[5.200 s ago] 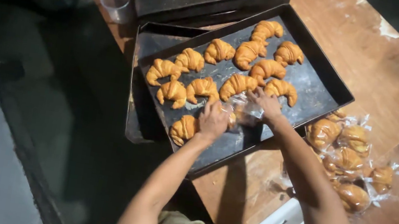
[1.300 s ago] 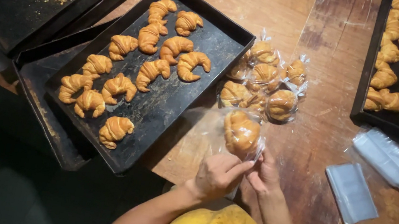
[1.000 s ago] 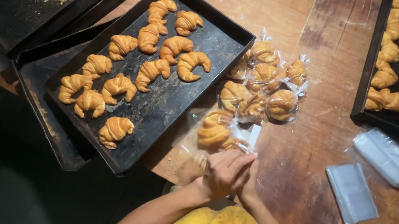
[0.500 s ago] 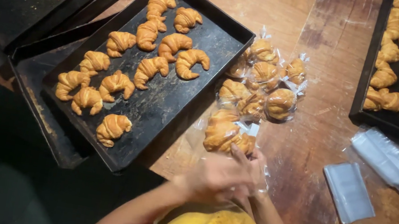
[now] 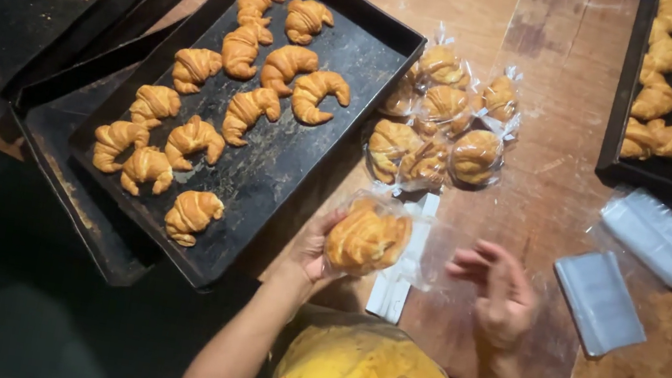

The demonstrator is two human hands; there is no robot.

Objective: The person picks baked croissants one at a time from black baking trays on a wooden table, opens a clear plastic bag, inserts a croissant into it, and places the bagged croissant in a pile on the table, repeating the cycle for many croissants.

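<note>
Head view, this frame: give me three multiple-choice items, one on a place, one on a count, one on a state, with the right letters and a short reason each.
1. Where does the pile of bagged croissants lie?
A. on the wooden table right of the near black tray
B. inside the near black tray
C. on the far right tray

2. How many loose croissants lie on the near black tray?
A. five
B. twelve
C. twenty

3. What is the state of the left hand?
A. flat on the table
B. holding a croissant in a clear bag
C. resting on a tray rim

Answers:
1 A, the pile rests on bare wood beside the tray's right edge.
2 B, twelve can be counted on it.
3 B, its fingers close round the bagged croissant, while the right hand is open and empty beside it.
</note>
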